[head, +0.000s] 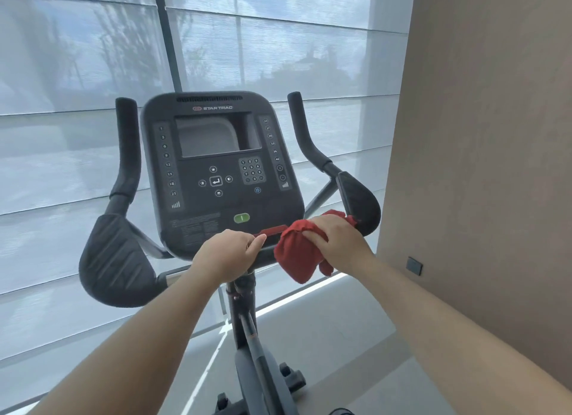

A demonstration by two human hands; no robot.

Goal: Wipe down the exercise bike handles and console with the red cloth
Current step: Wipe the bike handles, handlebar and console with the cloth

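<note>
Left grip is closed round the lower edge of the console — thumb on top by the red strip, fingers tucked under the rim. Right grip sits just right of it, fingers curled over the bunched red cloth, holding it against the console's lower right corner. Most of the cloth lies under and left of the right grip. A loose lobe hangs below the hand, and a small tail pokes out on the far side, up against the right elbow pad. The two grips are near each other but not touching, with the cloth between them.

Right handle rises up and away beyond the right grip, past the pad. Left handle is well left of the left grip, with the left elbow pad below it — I touch neither. Green button is just above my left thumb. The keypad is further up, and the screen above that is dark. Bike post drops straight down below the left grip.

Window blinds are behind the console. A beige wall stands right of the right grip, with a dark wall plate low on it.
</note>
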